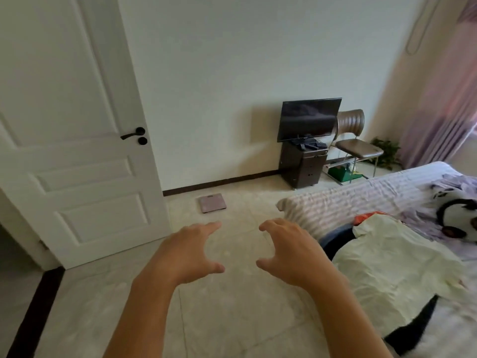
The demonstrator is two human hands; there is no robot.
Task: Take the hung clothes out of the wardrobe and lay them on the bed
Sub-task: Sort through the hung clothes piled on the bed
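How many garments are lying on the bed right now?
3 visible: a pale yellow garment spread on top, an orange one peeking out behind it, a dark one beneath. More may be hidden.

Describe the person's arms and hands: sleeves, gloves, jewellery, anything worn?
Both forearms are bare as far as the frame shows; no sleeve edge is visible. The left hand and right hand wear no gloves, and no rings, watch or bracelet show. No markings or cables on either arm.

Door left, television on cabinet behind, clothes on bed right.
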